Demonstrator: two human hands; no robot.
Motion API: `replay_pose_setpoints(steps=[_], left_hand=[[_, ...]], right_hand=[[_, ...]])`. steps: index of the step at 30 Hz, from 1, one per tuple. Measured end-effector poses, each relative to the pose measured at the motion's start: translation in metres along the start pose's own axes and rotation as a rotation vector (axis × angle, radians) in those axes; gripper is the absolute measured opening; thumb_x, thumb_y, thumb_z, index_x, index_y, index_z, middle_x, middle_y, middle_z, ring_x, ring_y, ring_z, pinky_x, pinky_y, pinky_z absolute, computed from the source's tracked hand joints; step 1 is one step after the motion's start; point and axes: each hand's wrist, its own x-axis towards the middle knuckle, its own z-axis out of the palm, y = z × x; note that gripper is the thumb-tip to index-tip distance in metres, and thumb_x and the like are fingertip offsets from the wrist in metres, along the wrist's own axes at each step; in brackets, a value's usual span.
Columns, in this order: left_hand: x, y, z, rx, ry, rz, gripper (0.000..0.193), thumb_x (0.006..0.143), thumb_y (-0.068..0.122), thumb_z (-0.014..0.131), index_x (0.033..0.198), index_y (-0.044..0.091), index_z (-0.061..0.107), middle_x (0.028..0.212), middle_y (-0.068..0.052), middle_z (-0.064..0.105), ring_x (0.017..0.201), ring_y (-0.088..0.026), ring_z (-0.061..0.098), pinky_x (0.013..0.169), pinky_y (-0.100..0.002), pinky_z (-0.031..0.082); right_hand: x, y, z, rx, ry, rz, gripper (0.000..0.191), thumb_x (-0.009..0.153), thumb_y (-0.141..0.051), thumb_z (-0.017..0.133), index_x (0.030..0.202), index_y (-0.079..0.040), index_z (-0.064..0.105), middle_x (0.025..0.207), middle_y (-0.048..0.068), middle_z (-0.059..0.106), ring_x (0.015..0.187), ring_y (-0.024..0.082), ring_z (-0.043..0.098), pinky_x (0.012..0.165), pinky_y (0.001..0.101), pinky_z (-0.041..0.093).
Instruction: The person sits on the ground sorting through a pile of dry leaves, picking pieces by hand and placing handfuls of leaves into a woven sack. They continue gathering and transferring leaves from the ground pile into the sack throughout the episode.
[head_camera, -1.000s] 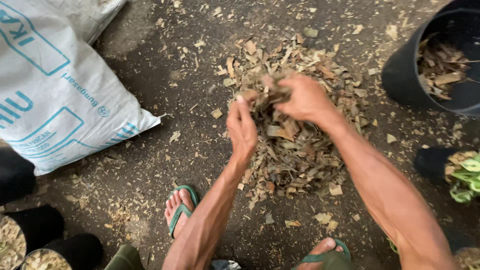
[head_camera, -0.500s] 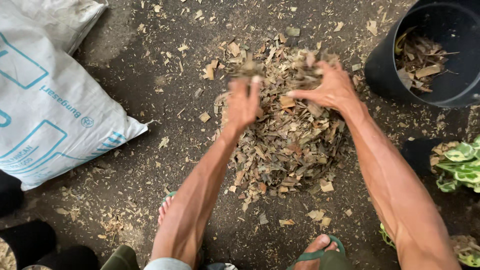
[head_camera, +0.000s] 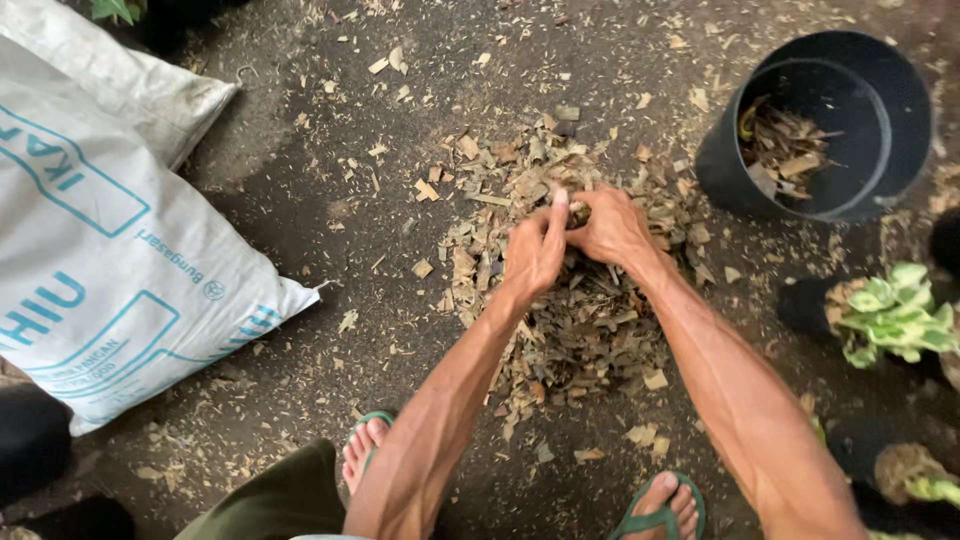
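Hands meet over the chip pile (head_camera: 570, 310): left hand (head_camera: 535, 255) and right hand (head_camera: 612, 228) cupped, gathering chips.

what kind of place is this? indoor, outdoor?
Probably an outdoor potting spot in a garden or nursery. Both hands, left hand and right hand, gather a pile of dry bark chips on bare ground, with a black pot, a white sack and a potted plant nearby.

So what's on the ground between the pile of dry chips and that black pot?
In the head view, only scattered loose chips on dark ground, between the chip pile and black pot.
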Motion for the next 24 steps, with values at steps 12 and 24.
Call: replay_pose_setpoints(steps=[12,24], left_hand=[[-0.043,0.019,-0.016,-0.458,-0.055,-0.067,0.11,0.067,0.076,0.068,0.14,-0.005,0.049,0.133,-0.035,0.06,0.117,-0.046,0.061,0.095,-0.061,0.052],[-0.086,0.047,-0.007,-0.43,0.052,0.067,0.083,0.059,0.04,0.088,0.124,-0.001,0.058,0.122,-0.022,0.064,0.115,-0.036,0.063,0.101,-0.059,0.054]], right_hand=[[-0.107,-0.051,-0.02,0.65,0.253,-0.027,0.085,0.075,-0.011,0.078,0.153,-0.007,0.044,0.153,0.018,0.047,0.13,0.034,0.051,0.108,0.0551,0.045],[-0.139,-0.06,-0.02,0.437,0.537,-0.538,0.126,0.072,-0.021,0.086,0.162,-0.008,-0.001,0.168,0.026,0.002,0.155,0.047,0.014,0.124,0.0651,0.022]])
